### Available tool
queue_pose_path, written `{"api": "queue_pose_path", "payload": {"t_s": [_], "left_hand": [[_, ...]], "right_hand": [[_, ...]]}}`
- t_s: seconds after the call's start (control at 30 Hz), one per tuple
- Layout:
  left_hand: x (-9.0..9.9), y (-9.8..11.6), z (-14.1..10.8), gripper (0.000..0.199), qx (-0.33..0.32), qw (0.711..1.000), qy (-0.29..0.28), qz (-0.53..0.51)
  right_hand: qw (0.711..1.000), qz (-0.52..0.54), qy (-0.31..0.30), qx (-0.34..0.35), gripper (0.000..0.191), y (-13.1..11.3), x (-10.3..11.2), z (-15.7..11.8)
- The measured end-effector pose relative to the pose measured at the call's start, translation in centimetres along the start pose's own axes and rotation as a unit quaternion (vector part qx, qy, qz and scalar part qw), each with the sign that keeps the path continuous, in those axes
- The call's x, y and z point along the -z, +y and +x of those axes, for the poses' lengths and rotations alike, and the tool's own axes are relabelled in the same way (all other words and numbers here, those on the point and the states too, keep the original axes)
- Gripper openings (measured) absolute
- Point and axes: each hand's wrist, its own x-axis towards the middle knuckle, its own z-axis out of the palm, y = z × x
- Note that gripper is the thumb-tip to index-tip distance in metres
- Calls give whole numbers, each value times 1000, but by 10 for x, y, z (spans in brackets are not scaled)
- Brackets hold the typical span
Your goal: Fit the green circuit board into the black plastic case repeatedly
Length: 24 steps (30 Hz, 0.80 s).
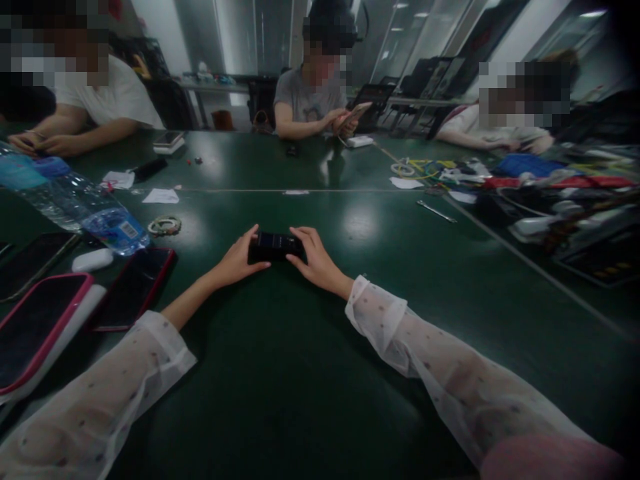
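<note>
A small black device with a dim display is held level just over the green table, its long side running left to right. Its left end is in my left hand, thumb along the near edge and fingers at the far corner. On the opposite end, my right hand grips it the same way, fingertips on the top far corner and thumb at the near edge. The undersides of the device and of my fingers are hidden, so I cannot tell whether it touches the table.
At left lie a red-edged phone, a pink-cased phone, a white case, a water bottle and a bracelet. Cables and a wrench-like tool are at right. Three people sit opposite; one holds a phone.
</note>
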Motion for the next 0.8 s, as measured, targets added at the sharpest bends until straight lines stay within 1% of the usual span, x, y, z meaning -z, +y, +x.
{"api": "queue_pose_path", "payload": {"t_s": [0.13, 0.3, 0.43, 0.53, 0.63, 0.7, 0.8], "left_hand": [[2, 2, 0, 100, 7, 1000, -8, 6], [4, 6, 0, 94, 13, 1000, -16, 21], [5, 10, 0, 92, 18, 999, -20, 21], [6, 13, 0, 91, 20, 999, -25, 22], [8, 13, 0, 89, 36, 999, -32, 11], [8, 11, 1, 82, 38, 999, -36, -5], [9, 8, 1, 67, 44, 998, -36, -30]], "right_hand": [[1000, -2, 23, -18, 51, 0, 0, 0], [997, 31, 41, -57, 44, 5, 1, 1], [994, 62, 46, -79, 47, 9, 0, 1], [994, 64, 24, -81, 52, 11, -1, 2], [996, 53, -15, -65, 51, 13, -1, 2], [997, 52, -22, -59, 50, 14, -1, 3], [996, 62, -26, -54, 50, 13, 0, 2]]}}
